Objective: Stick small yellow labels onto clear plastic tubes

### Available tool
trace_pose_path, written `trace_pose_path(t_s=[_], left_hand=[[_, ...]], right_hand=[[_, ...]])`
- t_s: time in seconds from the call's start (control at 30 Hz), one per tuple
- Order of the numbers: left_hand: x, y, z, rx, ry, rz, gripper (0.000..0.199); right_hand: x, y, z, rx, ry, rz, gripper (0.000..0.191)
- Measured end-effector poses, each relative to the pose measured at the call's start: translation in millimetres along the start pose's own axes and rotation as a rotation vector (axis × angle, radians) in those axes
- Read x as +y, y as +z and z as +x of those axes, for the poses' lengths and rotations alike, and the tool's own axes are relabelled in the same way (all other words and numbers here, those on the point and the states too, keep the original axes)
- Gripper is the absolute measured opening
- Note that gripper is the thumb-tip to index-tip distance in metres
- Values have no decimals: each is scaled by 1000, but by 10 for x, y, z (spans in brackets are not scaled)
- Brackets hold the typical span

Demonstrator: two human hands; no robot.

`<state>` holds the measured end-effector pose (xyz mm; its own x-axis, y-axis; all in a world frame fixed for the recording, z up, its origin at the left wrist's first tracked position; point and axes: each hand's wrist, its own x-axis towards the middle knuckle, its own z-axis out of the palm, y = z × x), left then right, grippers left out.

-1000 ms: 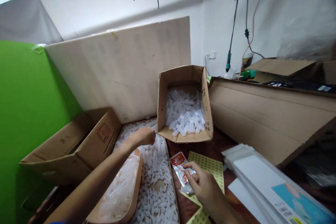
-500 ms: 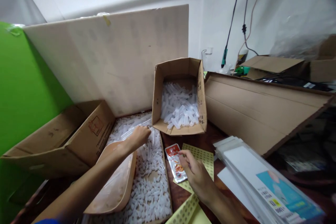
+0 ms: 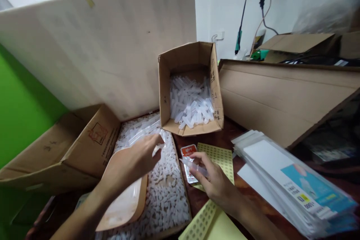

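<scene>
My left hand (image 3: pixel 147 152) is closed, with a small white piece showing at its fingertips, above a shallow tray (image 3: pixel 168 182) of small white plastic pieces. My right hand (image 3: pixel 212 176) pinches a translucent plastic tube (image 3: pixel 194 165) between thumb and fingers. Beneath that tube lies a red and silver packet (image 3: pixel 189 150), partly covered by the hand. Yellow sticker sheets (image 3: pixel 222 159) with round dots lie beside and below the right hand. A peach plastic basin (image 3: pixel 120 210) sits under my left forearm, over the tray.
An upright cardboard box (image 3: pixel 164 99) holding translucent tubes (image 3: pixel 191 101) stands behind the hands. Another open box (image 3: pixel 81 146) is at left. Clear-wrapped white packages (image 3: pixel 281 172) are stacked at right, before a slanted cardboard panel (image 3: pixel 267 97).
The view has shifted, and a translucent tube now shows in my right hand. My left hand has turned and a white piece shows at its fingertips.
</scene>
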<state>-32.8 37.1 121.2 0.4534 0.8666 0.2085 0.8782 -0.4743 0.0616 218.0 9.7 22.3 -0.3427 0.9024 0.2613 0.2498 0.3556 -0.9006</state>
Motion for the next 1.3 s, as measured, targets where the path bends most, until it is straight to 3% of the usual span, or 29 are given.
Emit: trace_pose_path(t_s=[0.1, 0.2, 0.4, 0.57, 0.73, 0.93, 1.03, 1.17, 1.3], left_hand=[[378, 6, -335, 233, -8, -257, 29], [612, 202, -549, 376, -109, -516, 33], [734, 680, -648, 473, -445, -935, 12], [783, 794, -685, 576, -666, -1041, 20], [852, 727, -726, 474, -517, -956, 39], [832, 757, -775, 351, -361, -795, 50], [834, 769, -766, 376, -328, -733, 39], [845, 767, -738, 454, -221, -780, 4], [822, 740, -736, 408, -260, -838, 18]], right_hand=[[-79, -7, -51, -65, -44, 25, 24], [-113, -1, -82, -78, -100, 22, 23], [-61, 16, -70, -55, -151, -8, 15], [-57, 13, -67, -47, -92, -12, 15], [-135, 8, -78, -92, -177, 124, 18], [-185, -22, -73, -137, -298, 109, 16], [-215, -39, -94, -168, -163, 30, 4], [-248, -48, -128, -202, 58, -17, 15], [-228, -37, -138, -150, 8, 16, 11]])
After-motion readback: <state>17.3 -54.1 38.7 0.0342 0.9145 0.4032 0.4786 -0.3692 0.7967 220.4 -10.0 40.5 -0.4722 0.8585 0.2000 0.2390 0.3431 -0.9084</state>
